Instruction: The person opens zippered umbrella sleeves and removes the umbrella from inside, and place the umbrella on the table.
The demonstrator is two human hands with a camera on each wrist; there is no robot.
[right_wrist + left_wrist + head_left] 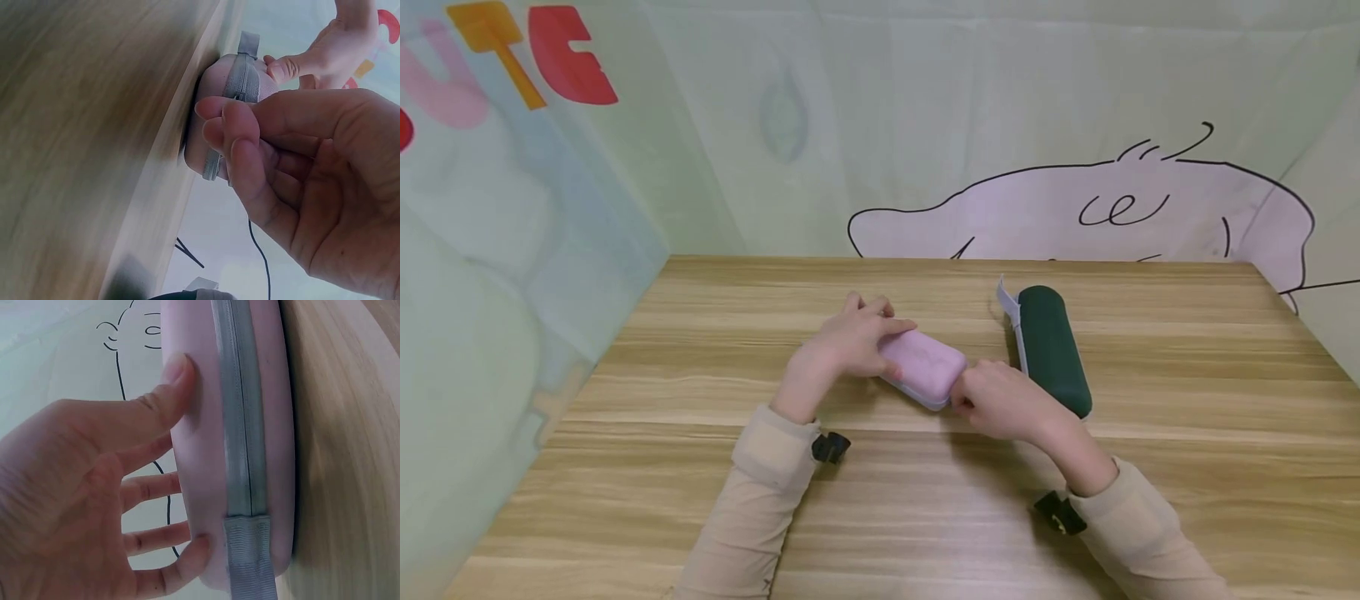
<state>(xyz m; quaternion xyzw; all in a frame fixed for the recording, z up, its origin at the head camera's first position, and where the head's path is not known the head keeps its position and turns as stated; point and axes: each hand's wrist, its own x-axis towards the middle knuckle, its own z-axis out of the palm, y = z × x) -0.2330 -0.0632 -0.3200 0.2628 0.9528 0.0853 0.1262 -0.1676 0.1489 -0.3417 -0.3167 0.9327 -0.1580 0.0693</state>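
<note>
Your left forearm, in a beige sleeve (760, 500), rises over the worktop (887, 517) toward 1 o'clock, with a small black device (831, 447) at the cuff. Your left hand (853, 337) arches over the 10 o'clock end of the pink case (928, 362), clamped on it: your thumb (172, 397) presses the near side of the upper shell, and your spread fingers reach over the top. In the left wrist view, the grey strap (251, 556) of this case is near your bent lowest fingertip.

The pink case lies on the worktop between your hands, its length running from 10 to 4 o'clock.

At its 4 o'clock end, your right hand (1000, 400) has its fingers curled and fingertips together, pinching at the zip (242, 84); they hide the exact spot they hold. Your right forearm points toward 10 o'clock.

Just beyond, at 2 o'clock from your right hand, lies the green case (1052, 350), tilted from 11 to 5 o'clock, its pale strap (1009, 304) sticking up at the far end.
</note>
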